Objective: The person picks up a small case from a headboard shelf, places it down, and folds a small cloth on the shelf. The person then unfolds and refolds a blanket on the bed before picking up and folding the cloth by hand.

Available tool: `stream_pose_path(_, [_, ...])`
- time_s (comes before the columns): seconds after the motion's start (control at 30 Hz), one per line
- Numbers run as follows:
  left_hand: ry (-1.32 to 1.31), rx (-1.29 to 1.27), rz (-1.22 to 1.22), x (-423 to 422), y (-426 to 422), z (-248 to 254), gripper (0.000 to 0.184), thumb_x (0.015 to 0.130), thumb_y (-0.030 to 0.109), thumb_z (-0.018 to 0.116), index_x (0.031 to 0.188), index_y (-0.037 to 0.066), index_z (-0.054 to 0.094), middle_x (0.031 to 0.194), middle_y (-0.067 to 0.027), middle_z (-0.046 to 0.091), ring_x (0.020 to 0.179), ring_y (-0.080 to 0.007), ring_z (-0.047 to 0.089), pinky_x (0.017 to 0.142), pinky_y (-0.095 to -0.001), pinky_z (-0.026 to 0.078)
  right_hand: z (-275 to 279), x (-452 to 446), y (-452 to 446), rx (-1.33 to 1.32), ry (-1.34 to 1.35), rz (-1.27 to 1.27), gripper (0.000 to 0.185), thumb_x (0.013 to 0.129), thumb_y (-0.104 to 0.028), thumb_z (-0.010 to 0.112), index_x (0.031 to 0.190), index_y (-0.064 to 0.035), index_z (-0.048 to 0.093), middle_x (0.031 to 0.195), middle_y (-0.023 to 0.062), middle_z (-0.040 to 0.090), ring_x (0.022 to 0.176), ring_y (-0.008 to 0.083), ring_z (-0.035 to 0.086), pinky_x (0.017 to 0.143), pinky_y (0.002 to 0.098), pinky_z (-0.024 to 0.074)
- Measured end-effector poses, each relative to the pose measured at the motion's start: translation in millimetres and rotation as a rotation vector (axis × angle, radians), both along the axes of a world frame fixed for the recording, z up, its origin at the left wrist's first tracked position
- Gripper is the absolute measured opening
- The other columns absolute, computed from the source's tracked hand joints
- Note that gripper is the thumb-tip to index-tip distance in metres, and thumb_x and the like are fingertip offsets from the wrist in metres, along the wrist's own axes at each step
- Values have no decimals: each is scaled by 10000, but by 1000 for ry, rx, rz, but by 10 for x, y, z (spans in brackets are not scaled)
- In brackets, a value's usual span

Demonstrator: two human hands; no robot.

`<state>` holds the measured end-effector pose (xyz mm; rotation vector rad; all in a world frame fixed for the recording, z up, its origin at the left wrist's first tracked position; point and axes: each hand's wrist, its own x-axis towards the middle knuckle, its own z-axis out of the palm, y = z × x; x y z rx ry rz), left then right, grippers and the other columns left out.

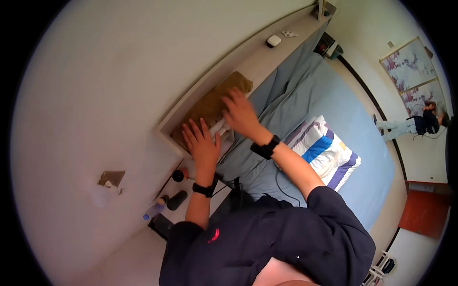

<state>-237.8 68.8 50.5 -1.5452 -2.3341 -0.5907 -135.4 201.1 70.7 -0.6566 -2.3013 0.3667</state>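
Observation:
A folded brown cloth [210,101] lies along the pale headboard ledge [255,66]. My left hand [202,145] rests over its lower end, fingers spread and open. Over the upper part of the cloth is my right hand [241,114], slightly blurred, with fingers apart and a little bent; nothing shows in its grasp. Whether its fingertips press on the cloth is hard to make out. Between the two hands a crumpled white item [219,127] partly shows; its kind is unclear. Each wrist wears a black band.
Beside the ledge is a bed with a blue-grey sheet [367,162] and a folded striped quilt [329,155]. A small white case [273,41] sits farther up the ledge. A nightstand holds a dark cup [177,200] and a plastic bottle [153,210]. Another person [420,121] stands beyond the bed.

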Motion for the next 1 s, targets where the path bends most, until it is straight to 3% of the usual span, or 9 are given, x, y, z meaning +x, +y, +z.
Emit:
stream_pose_path(0.17, [102,-34,146,142,241,-94,585,857,355,496,1308,-8,410,1384,-269,305,1286,-470,255,1069,-525,218,-92,-233,244,210,-219,6,409,807,-161,510,1205,-64,521,1308,153,452,1220,375,392,1013,433,343])
stream_pose_path(0.23, [10,-18,84,272,620,-73,581,858,346,498,1313,-5,408,1372,-262,326,1275,-466,277,1068,-519,225,-185,-87,633,262,-252,289,408,843,-212,453,1222,-73,515,1338,122,439,1249,359,369,1034,432,312])
stream_pose_path(0.3, [-61,-40,13,386,900,-31,578,859,337,501,1317,-1,405,1361,-256,347,1263,-463,299,1066,-513,233,-49,122,1173,174,-304,250,423,849,-222,449,1246,-89,502,1348,97,435,1280,330,339,1052,430,281])
stream_pose_path(0.37, [55,-39,-213,450,1264,-63,589,855,348,497,1324,6,398,1360,-255,349,1265,-458,301,1075,-507,214,-182,454,1602,202,-310,22,433,848,-251,472,1257,-113,501,1329,89,459,1273,334,346,1051,425,279])
stream_pose_path(0.7, [237,-56,-136,559,1461,-93,538,855,322,495,1300,25,437,1355,-241,376,1262,-411,347,1068,-462,262,-212,509,1737,250,-261,-35,439,832,-282,504,1249,-143,519,1362,97,425,1267,324,349,1051,438,279])
stream_pose_path(0.77, [312,25,-76,585,1493,-184,495,840,309,496,1246,27,500,1309,-226,445,1215,-394,423,1034,-446,326,-39,657,1991,-182,-210,397,426,825,-212,543,1236,-105,511,1312,107,462,1207,336,394,1024,428,306])
stream_pose_path(0.83, [326,17,-51,579,1537,-163,498,829,306,489,1245,35,503,1302,-221,457,1199,-391,444,1026,-440,340,63,792,2438,-444,-23,108,461,794,-202,610,1217,-59,497,1264,145,483,1139,363,442,980,433,348])
stream_pose_path(0.9, [334,23,-15,575,1561,-157,502,817,303,483,1245,42,507,1296,-217,469,1183,-387,465,1018,-433,354,196,770,2885,208,168,-262,484,783,-211,643,1202,-32,479,1201,176,495,1048,357,499,900,424,411])
stream_pose_path(1.0, [321,-6,-5,602,1565,-134,499,810,310,486,1231,45,519,1286,-206,484,1180,-371,475,1003,-426,373,-147,611,3299,238,36,-217,547,758,-196,663,1240,-49,448,1247,206,451,1051,383,493,870,430,433])
